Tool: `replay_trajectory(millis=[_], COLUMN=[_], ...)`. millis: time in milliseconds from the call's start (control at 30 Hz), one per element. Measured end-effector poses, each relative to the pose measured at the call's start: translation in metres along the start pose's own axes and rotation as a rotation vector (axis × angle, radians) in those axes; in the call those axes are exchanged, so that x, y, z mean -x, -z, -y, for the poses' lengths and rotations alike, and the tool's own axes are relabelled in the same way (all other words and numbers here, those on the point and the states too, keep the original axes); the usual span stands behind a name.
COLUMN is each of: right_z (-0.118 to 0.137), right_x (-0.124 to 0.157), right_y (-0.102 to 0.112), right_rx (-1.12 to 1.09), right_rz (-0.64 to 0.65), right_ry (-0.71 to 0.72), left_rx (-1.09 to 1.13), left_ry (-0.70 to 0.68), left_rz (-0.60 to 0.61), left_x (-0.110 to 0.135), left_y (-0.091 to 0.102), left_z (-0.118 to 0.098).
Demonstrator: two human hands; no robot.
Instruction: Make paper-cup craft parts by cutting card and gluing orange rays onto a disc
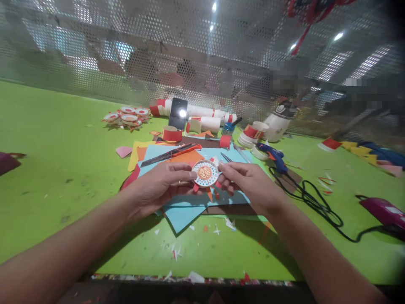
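Left grip (158, 185): pinches paper disc (205, 173) at 9 o'clock, likely steadying it.
Right grip (257, 185): by 3 o'clock; cannot tell whether pinching.

A small round paper disc (214, 173) sits just below the centre of the frame, pinched at its left edge, its face turned toward the camera. Inside a pale rim, a white ring dotted blue circles an orange, white-patterned middle. Red tabs (196, 188) and an orange point (209, 194) jut out below.
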State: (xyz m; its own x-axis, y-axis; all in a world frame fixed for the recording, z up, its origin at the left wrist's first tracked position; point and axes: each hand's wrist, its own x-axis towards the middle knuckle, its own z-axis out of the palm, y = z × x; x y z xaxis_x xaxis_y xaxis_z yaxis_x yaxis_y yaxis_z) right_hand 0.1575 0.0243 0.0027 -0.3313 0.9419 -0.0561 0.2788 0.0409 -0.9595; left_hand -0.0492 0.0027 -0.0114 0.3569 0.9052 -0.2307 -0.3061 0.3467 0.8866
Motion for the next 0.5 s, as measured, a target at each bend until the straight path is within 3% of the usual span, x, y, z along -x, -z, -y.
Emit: replay_trajectory(millis=[500], right_z=[-0.0056], right_x=[0.0048], right_y=[-0.0050], right_rx=[-0.373], right_rz=[0.134], right_ry=[-0.122], left_rx=[-0.036], left_ry=[-0.013], left_rz=[0.104], left_x=[0.0021], left_y=[0.0009], left_z=[-0.0010])
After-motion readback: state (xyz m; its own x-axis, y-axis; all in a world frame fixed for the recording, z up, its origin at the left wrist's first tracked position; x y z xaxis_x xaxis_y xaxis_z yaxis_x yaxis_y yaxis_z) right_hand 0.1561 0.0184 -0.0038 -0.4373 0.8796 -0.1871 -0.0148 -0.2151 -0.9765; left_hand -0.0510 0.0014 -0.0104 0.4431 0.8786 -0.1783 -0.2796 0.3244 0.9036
